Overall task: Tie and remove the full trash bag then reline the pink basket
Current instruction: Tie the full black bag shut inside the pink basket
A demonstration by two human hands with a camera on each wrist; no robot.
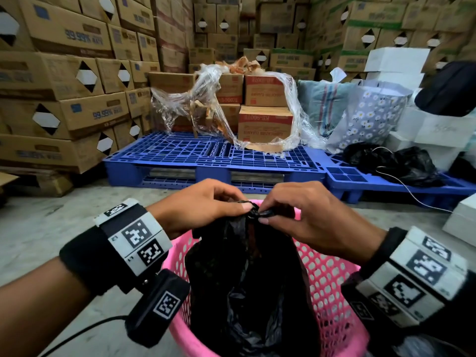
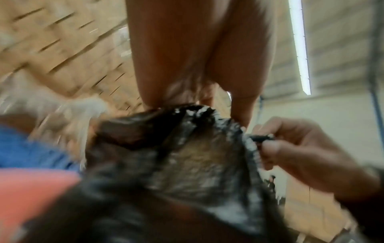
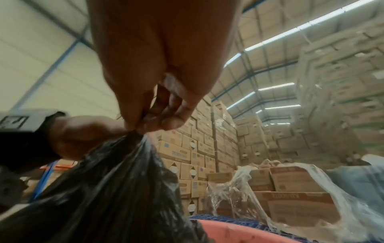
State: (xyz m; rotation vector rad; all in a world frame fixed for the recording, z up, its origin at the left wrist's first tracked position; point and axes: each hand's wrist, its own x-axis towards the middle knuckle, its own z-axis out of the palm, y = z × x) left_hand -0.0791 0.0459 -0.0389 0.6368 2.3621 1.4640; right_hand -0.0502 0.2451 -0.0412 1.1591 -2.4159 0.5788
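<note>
A full black trash bag (image 1: 247, 274) stands in the pink mesh basket (image 1: 327, 284) at the bottom centre of the head view. Its top is gathered into a twisted neck (image 1: 253, 212). My left hand (image 1: 206, 204) pinches the neck from the left, and my right hand (image 1: 298, 215) pinches a black end of it from the right. In the left wrist view the bag (image 2: 187, 164) is blurred, with my right hand (image 2: 301, 148) holding a plastic end. In the right wrist view my right hand (image 3: 153, 121) pinches the bag (image 3: 116, 180) at its top.
A blue plastic pallet (image 1: 206, 155) lies just beyond the basket, carrying cartons in loose clear wrap (image 1: 265, 119). Another black bag (image 1: 396, 161) and a floral bag (image 1: 371, 117) sit at the right. Stacked cartons (image 1: 59, 81) wall the left and back. A white box (image 1: 461, 220) is at the right edge.
</note>
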